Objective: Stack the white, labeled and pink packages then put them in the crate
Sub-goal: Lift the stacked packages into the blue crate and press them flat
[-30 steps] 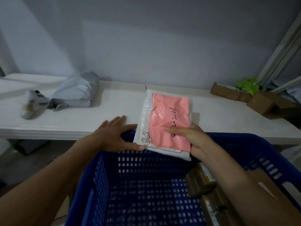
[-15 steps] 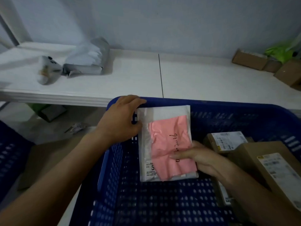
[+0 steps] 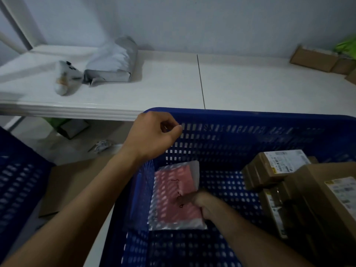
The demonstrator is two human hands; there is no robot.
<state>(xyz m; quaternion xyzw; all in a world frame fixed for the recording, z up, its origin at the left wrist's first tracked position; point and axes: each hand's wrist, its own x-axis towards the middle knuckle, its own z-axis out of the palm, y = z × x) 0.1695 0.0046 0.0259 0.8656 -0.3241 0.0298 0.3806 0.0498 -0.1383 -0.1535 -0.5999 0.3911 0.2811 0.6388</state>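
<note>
The stack of packages lies low inside the blue crate (image 3: 250, 116) near its left wall. The pink package (image 3: 173, 197) with black handwriting is on top, and the white package (image 3: 195, 170) shows around its edges. The labeled package is hidden under them. My right hand (image 3: 194, 201) is down in the crate with its fingers curled on the stack's right edge. My left hand (image 3: 154, 132) hovers over the crate's far left corner, fingers loosely curled, holding nothing.
Brown cardboard boxes (image 3: 279, 168) with labels fill the crate's right side. On the white table (image 3: 173, 83) behind lie grey mailer bags (image 3: 113, 62) at left and cardboard boxes (image 3: 314, 58) at far right. Another blue crate (image 3: 17, 180) stands on the floor at left.
The stack went from the table edge down into the crate. My left hand let go of it and rose to the crate's corner. My right hand followed the stack down.
</note>
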